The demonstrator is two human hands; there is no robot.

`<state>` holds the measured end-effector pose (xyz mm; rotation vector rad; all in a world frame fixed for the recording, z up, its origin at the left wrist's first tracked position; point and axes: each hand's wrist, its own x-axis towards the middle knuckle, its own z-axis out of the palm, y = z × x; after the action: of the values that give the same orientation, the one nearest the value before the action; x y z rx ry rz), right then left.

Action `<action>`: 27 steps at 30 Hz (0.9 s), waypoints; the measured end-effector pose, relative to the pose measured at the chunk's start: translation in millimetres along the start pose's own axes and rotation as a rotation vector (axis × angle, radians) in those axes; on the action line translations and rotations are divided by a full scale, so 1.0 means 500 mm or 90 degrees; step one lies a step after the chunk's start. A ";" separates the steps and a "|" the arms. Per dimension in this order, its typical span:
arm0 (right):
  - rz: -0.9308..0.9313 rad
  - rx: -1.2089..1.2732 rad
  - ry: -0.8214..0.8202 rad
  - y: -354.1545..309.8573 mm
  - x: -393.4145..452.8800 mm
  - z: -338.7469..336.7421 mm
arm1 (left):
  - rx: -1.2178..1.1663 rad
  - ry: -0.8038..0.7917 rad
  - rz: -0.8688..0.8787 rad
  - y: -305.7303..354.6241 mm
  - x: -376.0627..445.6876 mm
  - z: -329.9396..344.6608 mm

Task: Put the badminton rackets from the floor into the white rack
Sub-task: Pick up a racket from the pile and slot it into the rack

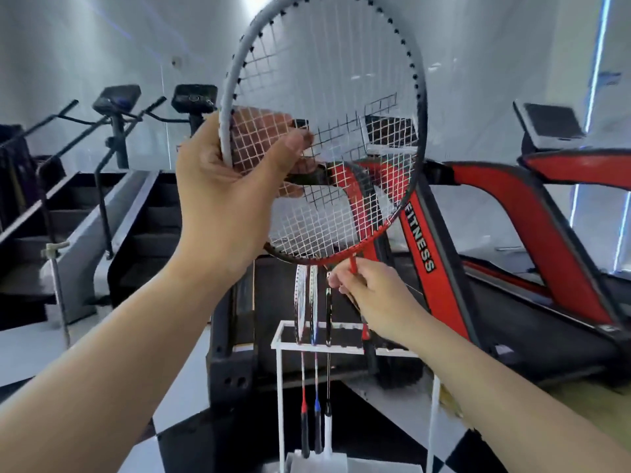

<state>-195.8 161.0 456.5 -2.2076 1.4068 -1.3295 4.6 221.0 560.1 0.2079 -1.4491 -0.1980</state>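
Head view: a racket (327, 131) held upright over the white rack (345, 346), handle end aimed down at a free slot.

The left hand (225, 192) is clamped on the rim of the racket head, thumb across the strings in front and fingers behind, carrying the weight up high. The right hand (372, 302), lower and just right of it, pinches the red shaft below the head, probably to steer it into the rack's top bar. Directly under the right hand three rackets (312, 312) already hang side by side in their slots, handles down. Beyond both hands stands a red treadmill (512, 206).
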 end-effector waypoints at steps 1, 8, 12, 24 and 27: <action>-0.004 -0.035 -0.001 -0.002 0.013 -0.007 | -0.010 0.013 -0.005 -0.005 0.002 0.000; -0.024 -0.199 -0.018 0.007 0.100 -0.042 | -0.012 0.053 -0.067 -0.054 0.003 -0.004; -0.023 -0.293 -0.038 0.041 0.147 -0.033 | -0.011 0.053 -0.112 -0.103 -0.005 0.014; 0.370 0.387 -0.033 0.211 0.214 0.051 | 0.071 0.058 -0.252 -0.340 -0.100 0.157; 0.431 0.492 -0.018 0.245 0.224 0.072 | 0.093 0.039 -0.283 -0.400 -0.130 0.184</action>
<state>-228.4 -3.1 429.1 -1.1159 1.1748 -1.2599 -95.6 42.7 456.1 0.6511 -1.3415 -0.4434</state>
